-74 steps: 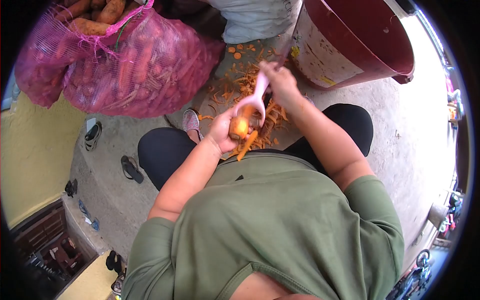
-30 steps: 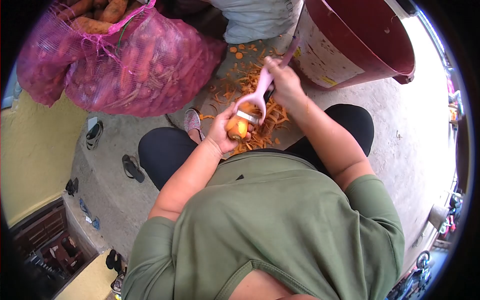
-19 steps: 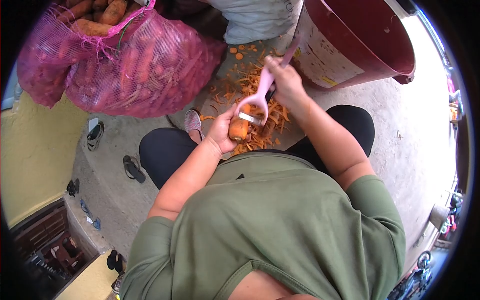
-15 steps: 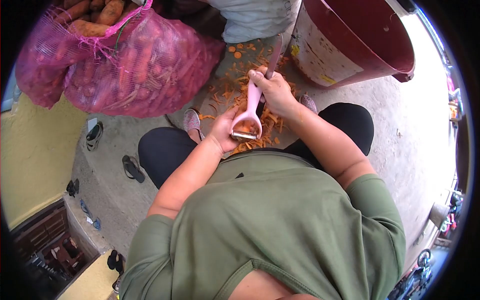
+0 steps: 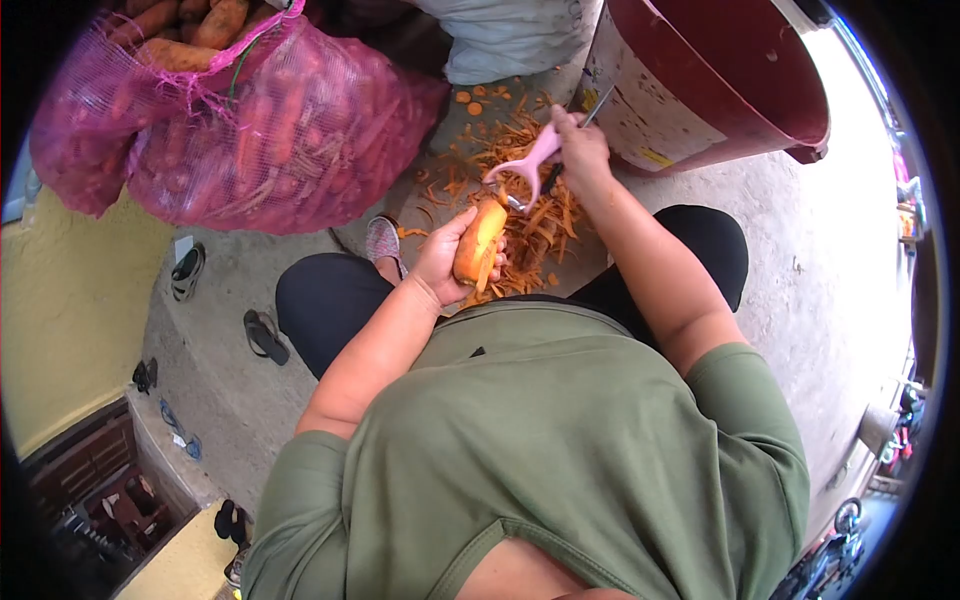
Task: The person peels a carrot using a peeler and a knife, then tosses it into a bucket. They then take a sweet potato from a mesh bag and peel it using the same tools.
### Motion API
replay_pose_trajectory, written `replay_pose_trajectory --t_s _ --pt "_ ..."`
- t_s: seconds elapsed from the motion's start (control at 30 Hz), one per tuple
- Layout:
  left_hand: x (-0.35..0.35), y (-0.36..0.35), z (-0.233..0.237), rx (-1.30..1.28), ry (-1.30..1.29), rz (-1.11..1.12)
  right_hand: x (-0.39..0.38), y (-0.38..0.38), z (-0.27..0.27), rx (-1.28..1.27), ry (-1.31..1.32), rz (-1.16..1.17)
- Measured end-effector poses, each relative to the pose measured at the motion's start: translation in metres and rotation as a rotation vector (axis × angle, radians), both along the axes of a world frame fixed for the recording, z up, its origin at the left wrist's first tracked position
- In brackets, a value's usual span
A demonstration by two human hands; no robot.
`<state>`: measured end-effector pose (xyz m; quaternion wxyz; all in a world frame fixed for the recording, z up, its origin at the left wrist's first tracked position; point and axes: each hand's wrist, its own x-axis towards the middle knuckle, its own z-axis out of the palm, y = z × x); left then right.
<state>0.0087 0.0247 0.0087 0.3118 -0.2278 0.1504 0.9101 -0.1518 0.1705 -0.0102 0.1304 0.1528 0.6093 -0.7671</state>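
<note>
My left hand [image 5: 447, 258] is closed around a thick carrot [image 5: 481, 243] with a bright, freshly peeled strip along its upper side. A loose strip of peel hangs from its near end. My right hand [image 5: 583, 150] grips a pink Y-shaped peeler [image 5: 536, 160] by its handle, and its blade is just past the carrot's far end. The same hand also holds a knife [image 5: 599, 106], its blade sticking out beyond the fingers and its dark handle below the palm. Orange peelings [image 5: 540, 235] lie heaped on the ground beneath both hands.
A pink mesh sack [image 5: 290, 130] full of carrots stands at upper left. Beyond the peelings is a white sack [image 5: 515, 40]. A large red bucket [image 5: 690, 100] stands at upper right. Sandals [image 5: 265, 337] lie on the concrete at left, near a yellow wall [image 5: 80, 310].
My right hand has moved away and to the right, taking the peeler and knife off the carrot. The carrot in my left hand now shows a bare peeled strip.
</note>
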Motion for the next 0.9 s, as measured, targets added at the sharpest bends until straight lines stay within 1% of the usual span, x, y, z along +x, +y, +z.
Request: replay_pose_trajectory --t_s 0.03,0.07,0.1,0.17,0.2,0.23,0.3,0.33,0.37,0.4,0.43,0.47,0.5,0.57,0.6,0.63,0.7,0.77,0.8,0.83,0.9 --pt "0.001 0.000 0.002 -0.026 -0.006 0.017 -0.006 0.006 0.000 0.032 0.039 0.031" --pt "0.002 -0.001 0.002 -0.051 -0.013 0.033 -0.007 0.007 -0.002 -0.054 0.014 0.052" --pt "0.002 -0.001 0.002 -0.060 0.002 0.050 0.001 0.003 0.013 -0.138 -0.012 0.075" --pt "0.001 0.002 0.001 -0.073 0.035 0.080 0.029 -0.010 0.040 -0.217 -0.014 0.272" --pt "0.001 0.002 0.000 -0.112 0.021 0.057 0.041 -0.014 0.042 -0.222 -0.001 0.387" --pt "0.001 0.003 -0.002 -0.152 0.006 0.034 0.052 -0.014 0.048 -0.150 0.043 0.503" --pt "0.002 0.003 -0.004 -0.235 -0.024 -0.012 0.050 -0.016 0.040 -0.004 0.083 0.466" --pt "0.005 0.002 -0.001 -0.089 0.093 -0.010 0.037 -0.013 0.024 0.011 0.049 0.355" --pt "0.005 0.003 -0.001 -0.058 0.061 -0.003 0.017 -0.007 0.006 0.026 0.015 0.242" --pt "0.005 0.003 -0.002 -0.028 0.028 0.006 0.002 0.001 -0.002 0.068 0.112 0.085" --pt "0.006 0.001 -0.002 0.000 -0.005 0.020 -0.010 0.008 -0.002 0.127 0.100 0.046" --pt "0.006 -0.001 -0.001 -0.121 -0.029 0.038 -0.011 0.009 -0.008 0.014 0.059 0.065" --pt "0.006 -0.002 0.000 -0.109 -0.024 0.052 -0.005 0.009 0.005 -0.095 0.018 0.082" --pt "0.003 -0.003 0.002 -0.082 -0.006 0.076 0.028 -0.008 0.039 -0.177 -0.005 0.235" --pt "-0.001 0.006 0.013 -0.249 -0.052 0.128 0.039 -0.011 0.043 -0.191 0.003 0.368" --pt "-0.001 0.008 0.013 -0.211 -0.021 0.115 0.050 -0.013 0.050 -0.251 0.019 0.489" --pt "0.000 0.011 0.012 -0.133 0.041 0.087 0.054 -0.014 0.043 -0.150 0.131 0.521" --pt "0.002 0.010 0.010 -0.077 0.041 0.067 0.035 -0.011 0.026 -0.061 0.012 0.342" --pt "0.003 0.007 0.008 -0.051 0.044 0.060 0.017 -0.006 0.005 -0.041 -0.003 0.175" --pt "0.003 0.004 0.006 -0.027 0.047 0.054 0.004 0.000 -0.001 -0.025 0.056 0.055" --pt "0.003 0.003 0.004 -0.116 0.008 0.083 -0.010 0.011 -0.008 -0.118 -0.037 0.020"
